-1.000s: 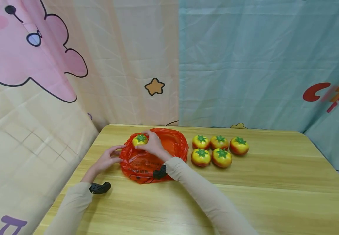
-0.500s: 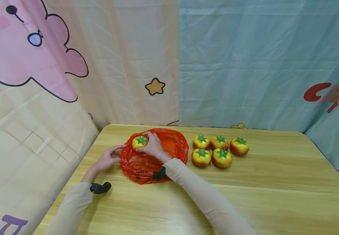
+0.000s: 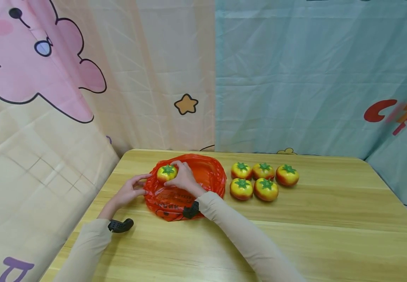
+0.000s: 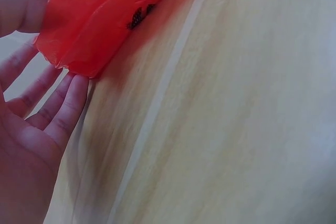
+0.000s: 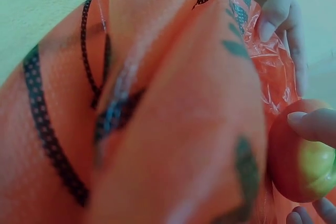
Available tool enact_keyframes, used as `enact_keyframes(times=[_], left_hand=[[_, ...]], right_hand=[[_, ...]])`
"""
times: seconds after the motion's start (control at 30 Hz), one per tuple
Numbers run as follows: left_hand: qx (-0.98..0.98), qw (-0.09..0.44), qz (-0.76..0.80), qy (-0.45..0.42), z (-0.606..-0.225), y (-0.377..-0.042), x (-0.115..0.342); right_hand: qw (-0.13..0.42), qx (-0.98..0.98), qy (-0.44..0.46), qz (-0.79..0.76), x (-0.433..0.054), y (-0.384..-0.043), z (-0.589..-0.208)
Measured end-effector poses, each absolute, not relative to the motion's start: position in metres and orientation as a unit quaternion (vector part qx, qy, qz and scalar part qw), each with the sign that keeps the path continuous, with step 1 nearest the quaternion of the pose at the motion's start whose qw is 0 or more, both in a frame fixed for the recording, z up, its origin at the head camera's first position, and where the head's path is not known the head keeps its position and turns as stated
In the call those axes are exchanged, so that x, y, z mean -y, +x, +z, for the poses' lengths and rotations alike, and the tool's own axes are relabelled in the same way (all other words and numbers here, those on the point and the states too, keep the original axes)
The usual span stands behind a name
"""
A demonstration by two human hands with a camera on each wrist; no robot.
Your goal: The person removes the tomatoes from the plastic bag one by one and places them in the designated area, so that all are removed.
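A red plastic bag [image 3: 203,168] with dark print stands with its mouth spread wide on the table. My right hand [image 3: 186,178] grips a red-and-yellow tomato [image 3: 166,174] with a green star-shaped top, inside the bag's mouth near its left rim. Thumb and fingertips lie on opposite sides of this tomato [image 5: 299,156] in the right wrist view. My left hand [image 3: 127,192] holds the bag's left rim, the thumb on one side of the plastic and the fingers [image 4: 68,103] on the other. The bag's bottom is partly hidden by my right hand and wrist.
Several more tomatoes [image 3: 241,189] sit close together on the wooden table [image 3: 330,203], right of the bag. A patterned curtain [image 3: 295,78] hangs behind the table's back edge, and another stretch of cloth [image 3: 30,156] lines the left side.
My right hand has shifted slightly toward me and lowered a little with the tomato at the bag's left rim. The left hand and the other tomatoes stay put.
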State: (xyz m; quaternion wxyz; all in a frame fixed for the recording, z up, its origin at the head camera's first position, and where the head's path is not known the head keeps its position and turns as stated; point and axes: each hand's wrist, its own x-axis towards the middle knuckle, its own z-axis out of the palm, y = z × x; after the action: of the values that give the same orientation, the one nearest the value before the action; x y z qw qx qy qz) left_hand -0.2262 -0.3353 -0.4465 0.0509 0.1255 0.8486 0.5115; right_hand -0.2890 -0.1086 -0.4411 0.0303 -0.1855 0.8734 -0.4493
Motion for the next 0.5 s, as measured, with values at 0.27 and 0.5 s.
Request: enact_keyframes(times=[0.27,0.5], left_hand=[[-0.846,0.052,0.516,0.124,-0.4467,-0.2257,0.3358],[-0.851,0.042,0.508,0.128,-0.447,-0.2263,0.3343]], right_hand=[[0.038,-0.862,-0.194,-0.467,0.1088,-0.2869,-0.4413],[0.036,-0.862,-0.193,-0.467,0.108,-0.284,-0.439]])
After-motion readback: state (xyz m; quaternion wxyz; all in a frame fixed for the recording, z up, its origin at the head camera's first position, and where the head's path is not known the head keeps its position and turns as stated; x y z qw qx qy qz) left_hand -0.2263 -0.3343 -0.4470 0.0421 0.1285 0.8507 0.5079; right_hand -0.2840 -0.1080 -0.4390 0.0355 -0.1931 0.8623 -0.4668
